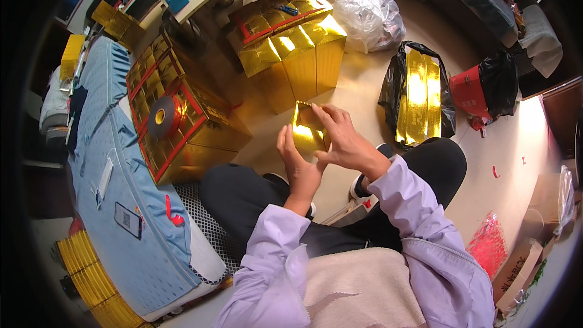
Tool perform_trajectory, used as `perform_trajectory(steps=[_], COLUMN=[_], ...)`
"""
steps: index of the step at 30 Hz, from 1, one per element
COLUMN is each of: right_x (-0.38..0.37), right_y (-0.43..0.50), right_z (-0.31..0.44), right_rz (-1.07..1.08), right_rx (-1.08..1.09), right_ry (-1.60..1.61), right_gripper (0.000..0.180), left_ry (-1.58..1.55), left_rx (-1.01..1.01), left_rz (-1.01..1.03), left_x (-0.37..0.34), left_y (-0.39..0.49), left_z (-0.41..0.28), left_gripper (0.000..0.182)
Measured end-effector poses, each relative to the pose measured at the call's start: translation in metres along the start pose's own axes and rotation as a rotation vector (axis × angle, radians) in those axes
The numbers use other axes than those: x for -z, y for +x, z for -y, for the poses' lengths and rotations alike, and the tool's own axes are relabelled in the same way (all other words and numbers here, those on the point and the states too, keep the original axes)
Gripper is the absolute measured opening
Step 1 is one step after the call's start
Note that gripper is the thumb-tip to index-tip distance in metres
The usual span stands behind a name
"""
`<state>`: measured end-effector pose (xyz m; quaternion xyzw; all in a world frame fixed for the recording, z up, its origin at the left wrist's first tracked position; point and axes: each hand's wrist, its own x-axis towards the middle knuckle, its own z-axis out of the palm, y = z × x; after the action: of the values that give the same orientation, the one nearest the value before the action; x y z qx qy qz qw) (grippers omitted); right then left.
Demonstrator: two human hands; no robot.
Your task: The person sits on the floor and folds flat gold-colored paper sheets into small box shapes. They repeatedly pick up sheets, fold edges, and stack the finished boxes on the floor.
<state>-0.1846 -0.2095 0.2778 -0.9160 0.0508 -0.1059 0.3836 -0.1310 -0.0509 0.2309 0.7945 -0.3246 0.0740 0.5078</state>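
Observation:
Between my hands is a small gold foil paper box [304, 133], its square top side open towards me. My left hand [298, 164] holds it at the left and lower side, with the fingers along the near-left wall. My right hand [344, 139] grips the right side, fingertips at the upper rim. Beyond it stands a row of tall gold foil boxes [300, 61] on the floor. To the left is a large block of gold boxes edged with red tape [196, 120]. A dark roll of red tape [164, 118] lies on top of that block.
A black plastic bag [387, 95] holds flat gold sheets [418, 95]; a red bag [469, 91] stands beside it. A clear plastic bag [369, 18] sits behind. A phone [128, 220] and a face mask [105, 175] lie on the blue-covered bed [150, 273]. Blue-handled pliers [288, 9] rest on rear boxes.

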Motion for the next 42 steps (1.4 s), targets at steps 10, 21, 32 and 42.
perform_trajectory(steps=[10,21,32,42], right_x=[0.041,0.168,0.003,0.007], right_y=[0.032,-0.203,-0.244,-0.216], right_z=[-0.009,-0.197,-0.319,-0.332], right_rz=[-0.176,-0.693,-0.573,-0.554], right_rx=[0.045,-0.737,-1.326,-1.500], right_ry=[-0.075,-0.061,-0.206,-0.262], right_gripper=[0.086,0.044,0.071,0.076], left_ry=[0.129,0.216,0.251,0.085], left_rx=[0.185,0.016,-0.057,0.046], left_rz=[0.025,-0.084,0.182,0.359], left_x=[-0.025,-0.034,-0.001,-0.021], left_y=[0.061,0.053,0.009,-0.008], left_z=[0.041,0.013,-0.008,-0.022], left_gripper=[0.094,0.088,0.068,0.056])
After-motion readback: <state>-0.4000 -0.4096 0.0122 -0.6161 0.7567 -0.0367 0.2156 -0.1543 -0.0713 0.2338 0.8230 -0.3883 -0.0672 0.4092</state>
